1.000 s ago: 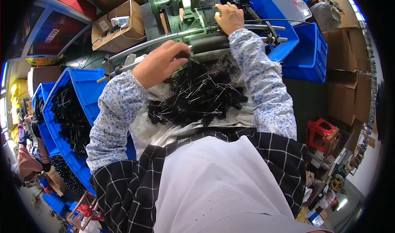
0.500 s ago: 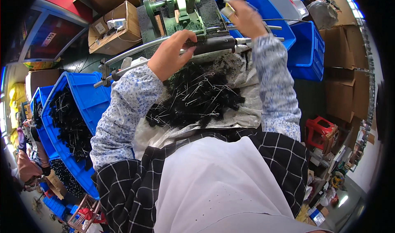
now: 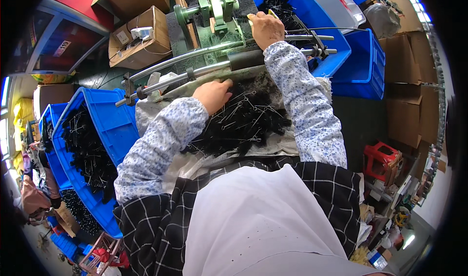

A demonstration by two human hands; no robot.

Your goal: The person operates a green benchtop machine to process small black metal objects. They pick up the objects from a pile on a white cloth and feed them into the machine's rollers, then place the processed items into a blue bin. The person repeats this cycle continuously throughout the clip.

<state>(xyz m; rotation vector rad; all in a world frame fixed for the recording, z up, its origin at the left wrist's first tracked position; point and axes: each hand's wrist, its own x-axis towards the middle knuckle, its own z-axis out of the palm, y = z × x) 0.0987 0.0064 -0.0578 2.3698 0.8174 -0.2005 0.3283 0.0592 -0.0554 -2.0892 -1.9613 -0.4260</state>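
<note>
My left hand (image 3: pixel 213 96) is at the upper left edge of a pile of black bristle brushes (image 3: pixel 246 117) with looped wire ends. Its fingers are bent together, and whatever is between them is hidden. The pile lies on a pale, dirty cloth (image 3: pixel 273 148) across my lap. Up at the right side of the green machine (image 3: pixel 218 14), my right hand (image 3: pixel 267 30) is closed, with a bit of yellow at its fingertips. What it grips cannot be made out. Below that hand runs a metal rail with a dark padded sleeve (image 3: pixel 246 59).
Blue bins of black brushes stand at the left (image 3: pixel 100 125) and behind the machine on the right (image 3: pixel 319 13). Another blue bin (image 3: pixel 360 66) is farther right. A cardboard box (image 3: pixel 139 37) sits left of the machine, and a red stool (image 3: pixel 381 159) stands at the right.
My left hand has dropped from the padded sleeve to the brush pile. My right hand has moved left, from over the bin to the machine's side, and its fingers have closed.
</note>
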